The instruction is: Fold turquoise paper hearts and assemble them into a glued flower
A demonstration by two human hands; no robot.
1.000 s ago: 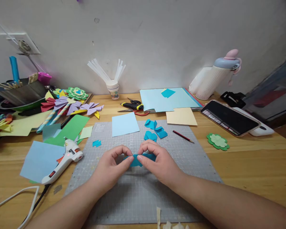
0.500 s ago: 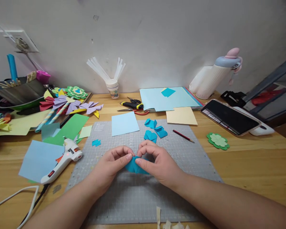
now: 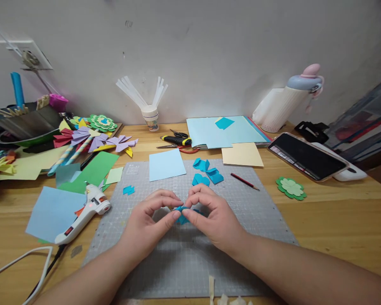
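Between my fingertips is a small folded piece of blue paper (image 3: 183, 219), held over the grey cutting mat (image 3: 178, 262). My left hand (image 3: 149, 216) pinches its left side with thumb and fingers. On the other side, my right hand (image 3: 212, 214) grips it the same way, covering much of the paper. Just beyond my hands lie several folded blue paper pieces (image 3: 214, 175) on the mat. A smaller blue paper scrap (image 3: 128, 189) rests to the left, and a light blue paper square (image 3: 167, 164) sits at the mat's far edge.
A white glue gun (image 3: 84, 214) with its cord lies left, on light blue paper. Behind stand a paper cup of white sticks (image 3: 150, 117), pliers (image 3: 177, 140) and stacked paper (image 3: 206, 129). To the right are a pencil (image 3: 244, 181), phone (image 3: 306, 154), green paper flower (image 3: 291, 188) and bottle (image 3: 290, 99).
The blue paper has been tilted and folded up between my fingers, so less of its face shows. My thumbs have shifted slightly; the other things on the table stay put.
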